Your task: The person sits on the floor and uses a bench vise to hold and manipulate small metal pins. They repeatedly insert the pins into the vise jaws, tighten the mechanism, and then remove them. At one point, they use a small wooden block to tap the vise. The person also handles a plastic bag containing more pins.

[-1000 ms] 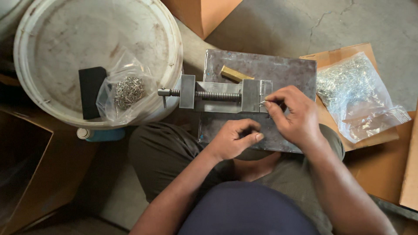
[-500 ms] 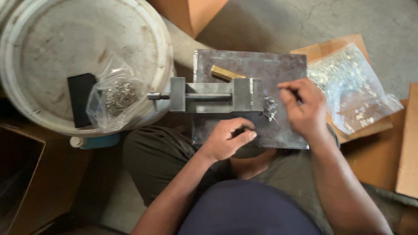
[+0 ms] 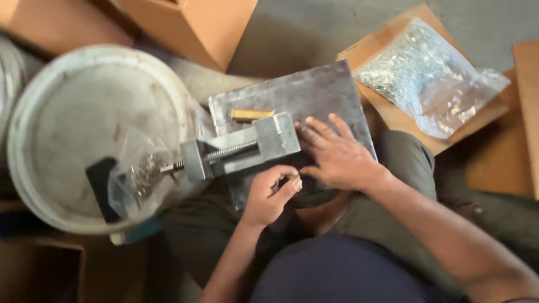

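A person sits with a grey metal plate (image 3: 314,92) on the lap. A small grey vise (image 3: 241,151) lies on the plate. Its screw sticks out to the left, over the rim of a big white bucket lid (image 3: 73,112). A short brass bar (image 3: 252,115) lies on the plate just above the vise.

The right hand (image 3: 337,157) lies flat on the plate, right beside the vise. Its fingers (image 3: 314,132) are spread out and straight. They touch the right end of the vise and hold nothing.

The left hand (image 3: 269,193) is just below the vise, at the near edge of the plate. Its fingers (image 3: 286,185) are curled in, with the thumb and first finger pinched close. They may hold something tiny, but it is too small and blurry to tell.

On the bucket lid lies a clear bag (image 3: 140,174) with small shiny metal bits inside. A flat black block (image 3: 101,188) lies next to it, partly under the bag.

To the right, well away from the hands, a bigger clear bag (image 3: 426,73) full of small silver parts rests on a piece of cardboard (image 3: 382,47). A brown box (image 3: 191,25) stands at the top, past the plate. The floor (image 3: 314,28) is grey.
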